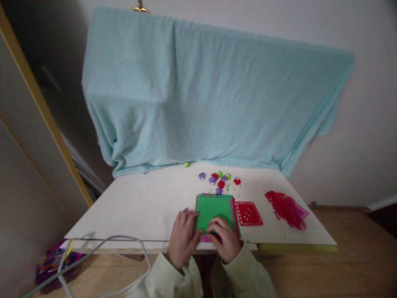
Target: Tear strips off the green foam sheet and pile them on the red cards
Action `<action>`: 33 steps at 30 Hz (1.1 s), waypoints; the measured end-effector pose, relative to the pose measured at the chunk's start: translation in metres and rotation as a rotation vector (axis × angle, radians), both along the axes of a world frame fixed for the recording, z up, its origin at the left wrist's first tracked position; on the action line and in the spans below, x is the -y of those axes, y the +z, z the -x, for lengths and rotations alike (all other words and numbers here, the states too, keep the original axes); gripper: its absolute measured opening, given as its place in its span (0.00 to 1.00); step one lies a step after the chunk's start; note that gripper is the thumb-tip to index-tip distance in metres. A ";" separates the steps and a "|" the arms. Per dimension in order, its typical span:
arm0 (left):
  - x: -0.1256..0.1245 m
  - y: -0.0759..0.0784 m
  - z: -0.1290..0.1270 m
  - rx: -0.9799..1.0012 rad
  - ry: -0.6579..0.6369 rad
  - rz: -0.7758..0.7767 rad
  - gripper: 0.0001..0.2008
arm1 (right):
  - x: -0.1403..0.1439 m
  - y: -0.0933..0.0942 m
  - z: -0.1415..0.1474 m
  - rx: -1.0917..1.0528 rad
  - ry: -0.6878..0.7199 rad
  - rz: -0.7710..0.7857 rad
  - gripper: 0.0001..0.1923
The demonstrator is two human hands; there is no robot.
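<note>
A stack of coloured paper sheets with a green sheet (pixel 215 211) on top lies near the front edge of a white table (pixel 145 203). My left hand (pixel 182 236) rests flat on the stack's left edge. My right hand (pixel 226 239) presses on the stack's near edge, fingers curled over the green sheet and a pink sheet under it. A red punched square (pixel 249 213) lies just right of the stack.
Several small red, purple and green craft punches (pixel 218 180) sit behind the stack, amid paper bits. A heap of red and pink cuttings (pixel 287 208) lies at the right. A light blue cloth (pixel 211 95) hangs behind. White cable (pixel 102 248) crosses the front left.
</note>
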State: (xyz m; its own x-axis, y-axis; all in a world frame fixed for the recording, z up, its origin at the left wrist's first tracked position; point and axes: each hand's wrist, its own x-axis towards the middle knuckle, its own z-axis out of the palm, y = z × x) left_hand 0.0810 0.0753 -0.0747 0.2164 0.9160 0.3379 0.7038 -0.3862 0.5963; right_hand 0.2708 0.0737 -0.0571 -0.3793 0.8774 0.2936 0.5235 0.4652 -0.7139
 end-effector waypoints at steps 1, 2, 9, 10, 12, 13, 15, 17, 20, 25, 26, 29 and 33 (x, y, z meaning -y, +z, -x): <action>0.000 0.000 0.000 0.001 -0.003 0.000 0.22 | 0.000 -0.001 -0.001 -0.002 0.000 -0.003 0.09; 0.000 0.000 0.000 0.002 -0.005 -0.001 0.22 | -0.001 -0.003 -0.003 -0.002 0.003 -0.005 0.08; -0.001 -0.004 -0.001 -0.024 0.021 -0.041 0.20 | 0.000 -0.004 -0.035 -0.002 0.081 0.059 0.03; -0.002 -0.005 -0.001 -0.034 0.027 -0.049 0.20 | 0.001 -0.003 -0.038 -0.002 0.087 0.067 0.03; -0.001 -0.006 -0.001 -0.062 0.036 -0.070 0.20 | 0.004 0.001 -0.041 0.004 0.091 0.071 0.04; 0.000 -0.006 -0.002 -0.082 0.042 -0.088 0.20 | 0.005 0.003 -0.041 0.007 0.091 0.063 0.06; 0.004 -0.006 -0.005 -0.136 0.061 -0.140 0.19 | 0.007 0.006 -0.040 0.011 0.091 0.044 0.13; 0.012 -0.007 -0.009 -0.207 0.068 -0.206 0.17 | 0.007 0.006 -0.038 0.016 0.092 0.027 0.20; 0.026 -0.011 -0.018 -0.317 0.003 -0.292 0.17 | 0.004 0.000 -0.035 0.031 0.087 0.002 0.20; 0.043 -0.018 -0.031 -0.428 -0.093 -0.384 0.21 | -0.002 -0.009 -0.027 0.056 0.011 -0.027 0.11; 0.046 -0.019 -0.033 -0.446 -0.089 -0.384 0.22 | -0.002 -0.010 -0.026 0.059 -0.001 -0.026 0.10; 0.049 -0.018 -0.035 -0.499 -0.079 -0.375 0.24 | -0.002 -0.011 -0.024 0.061 -0.014 -0.029 0.06; 0.050 -0.022 -0.036 -0.547 -0.059 -0.393 0.24 | -0.002 -0.010 -0.028 0.061 0.000 -0.034 0.06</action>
